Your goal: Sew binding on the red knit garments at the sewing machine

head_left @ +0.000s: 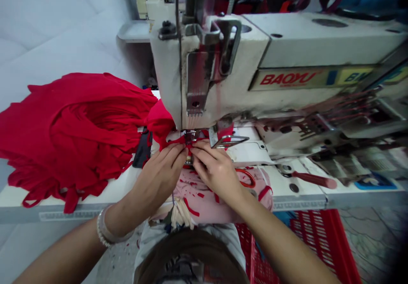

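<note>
Beaded bracelet [104, 229], pale grey shirt [153, 241]
Small white beads wrap the left forearm [73, 246] just above the wrist, and both arms are bare. A brown cap brim [191, 258] with a dark pattern blurs across the near edge, over the shirt.

Left hand [159, 175] and right hand [216, 169] pinch red fabric [73, 131] beside the presser foot [190, 137] of a Baoyu sewing machine [216, 76]

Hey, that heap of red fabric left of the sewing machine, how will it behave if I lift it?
The heap of red fabric will probably flop, since it lies in soft folds. It looks thin, so likely light for its bulk. The loose strips at the edge of the white table may trail or snag.
</note>
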`<state>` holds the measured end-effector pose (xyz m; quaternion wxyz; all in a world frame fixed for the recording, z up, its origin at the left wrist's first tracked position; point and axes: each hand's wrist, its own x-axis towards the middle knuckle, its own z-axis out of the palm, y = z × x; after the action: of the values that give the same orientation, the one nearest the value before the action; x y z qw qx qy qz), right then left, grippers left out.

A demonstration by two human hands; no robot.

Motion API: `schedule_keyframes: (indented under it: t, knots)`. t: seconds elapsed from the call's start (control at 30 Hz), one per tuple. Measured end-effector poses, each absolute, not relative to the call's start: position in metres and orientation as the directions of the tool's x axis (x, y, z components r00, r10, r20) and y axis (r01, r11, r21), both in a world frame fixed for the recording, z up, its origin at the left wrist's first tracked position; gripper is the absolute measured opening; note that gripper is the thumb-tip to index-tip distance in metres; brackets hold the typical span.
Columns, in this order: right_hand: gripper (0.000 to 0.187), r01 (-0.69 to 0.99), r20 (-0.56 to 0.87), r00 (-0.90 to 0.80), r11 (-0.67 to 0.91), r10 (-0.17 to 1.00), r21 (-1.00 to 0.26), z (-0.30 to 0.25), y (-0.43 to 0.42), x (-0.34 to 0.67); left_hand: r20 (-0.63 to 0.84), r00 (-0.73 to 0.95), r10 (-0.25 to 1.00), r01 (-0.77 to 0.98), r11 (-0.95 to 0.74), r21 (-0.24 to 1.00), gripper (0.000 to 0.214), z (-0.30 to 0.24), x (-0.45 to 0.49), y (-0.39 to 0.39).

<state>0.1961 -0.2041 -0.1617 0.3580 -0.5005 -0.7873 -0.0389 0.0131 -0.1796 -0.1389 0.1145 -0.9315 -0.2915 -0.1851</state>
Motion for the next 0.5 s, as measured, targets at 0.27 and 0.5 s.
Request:
schedule_keyframes:
  t: [0.27,0.5]
  knots:
    - [0.024,0.827,0.562,-0.218,0.457,0.798,-0.329,-0.159,-0.198,0.199,0.434,0.772,0.464,0.547,-0.833,-0.083,0.033,-0.139,0.01,-0.167]
    - [0.025,0.809,0.544,-0.237,0.474,0.805,-0.349,-0.164,-0.201,0.207,0.411,0.774,0.481,0.548,-0.834,-0.057,0.034,-0.139,0.006,-0.165]
